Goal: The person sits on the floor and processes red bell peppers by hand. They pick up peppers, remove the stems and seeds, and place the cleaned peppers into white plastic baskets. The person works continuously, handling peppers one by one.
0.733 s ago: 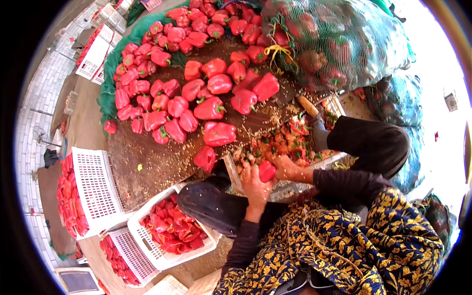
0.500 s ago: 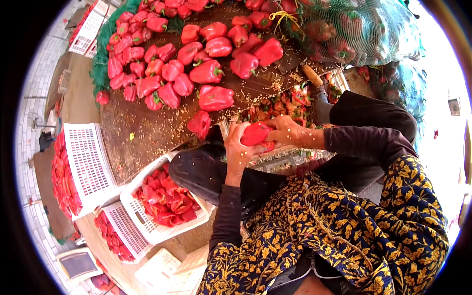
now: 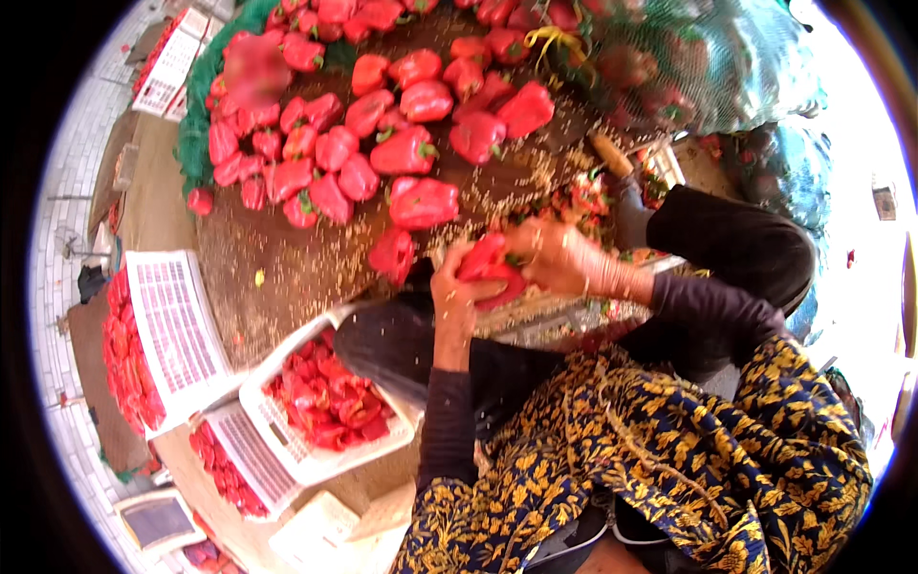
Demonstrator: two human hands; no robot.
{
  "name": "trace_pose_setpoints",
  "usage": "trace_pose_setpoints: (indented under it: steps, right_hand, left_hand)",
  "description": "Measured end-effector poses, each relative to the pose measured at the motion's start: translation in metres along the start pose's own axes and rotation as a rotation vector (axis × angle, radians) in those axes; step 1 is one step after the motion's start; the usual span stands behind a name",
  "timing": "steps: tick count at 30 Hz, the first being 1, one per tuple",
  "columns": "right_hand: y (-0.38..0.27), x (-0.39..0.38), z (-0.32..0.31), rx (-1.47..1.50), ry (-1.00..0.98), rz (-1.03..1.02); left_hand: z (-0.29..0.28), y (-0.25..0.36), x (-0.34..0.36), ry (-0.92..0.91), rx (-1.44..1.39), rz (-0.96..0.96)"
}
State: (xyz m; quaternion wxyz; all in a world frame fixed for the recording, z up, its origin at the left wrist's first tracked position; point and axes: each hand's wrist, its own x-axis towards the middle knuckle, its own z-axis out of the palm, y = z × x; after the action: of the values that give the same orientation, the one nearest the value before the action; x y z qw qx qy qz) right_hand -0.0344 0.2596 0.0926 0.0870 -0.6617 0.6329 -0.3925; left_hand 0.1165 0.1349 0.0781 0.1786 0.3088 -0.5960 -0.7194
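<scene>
Holding a red pepper [image 3: 486, 256] in the left hand [image 3: 453, 301], over the person's lap and just off the near edge of the bench [image 3: 287, 253]. Left fingers are clamped on the pepper, thumb laid across it. Right hand [image 3: 572, 262] is at the pepper's other end, fingers curled in against it; motion blur there, can't tell if they pinch anything.

Nearest loose item to the left hand: a single pepper [image 3: 392, 253] at the bench edge. Beyond it, a big spread of whole red peppers [image 3: 335, 149] covers the far part of the bench, pale seeds scattered between. Pepper scraps [image 3: 585, 198] lie beyond the right hand.

Left of the knees: white crate [image 3: 308, 469] with red pepper pieces [image 3: 335, 397] inside, tilted in view. Another white crate [image 3: 174, 320] stands farther left, also with red pieces.

Far right: bulging green mesh bag [image 3: 712, 72] full of peppers, yellow tie [image 3: 557, 36] at its left side. Second mesh bag [image 3: 789, 177] sits just below it in view.
</scene>
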Motion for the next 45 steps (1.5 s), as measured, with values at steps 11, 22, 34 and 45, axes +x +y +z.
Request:
trace_pose_setpoints:
  steps: [11,22,34,45]
  right_hand:
    - [-0.029,0.003,-0.022,0.059,-0.602,-0.115]
    - [-0.045,0.023,-0.032,0.248,-0.618,-0.14]
    - [0.025,0.017,0.017,-0.153,0.351,0.663]
    - [0.043,0.044,0.057,-0.219,-0.036,0.256]
  left_hand:
    - [0.004,0.006,-0.004,-0.417,0.081,-0.179]
    - [-0.004,0.023,-0.038,-0.22,-0.528,-0.298]
    - [0.033,0.039,-0.049,0.259,-0.633,0.085]
    - [-0.237,0.02,-0.125,1.324,0.988,0.217]
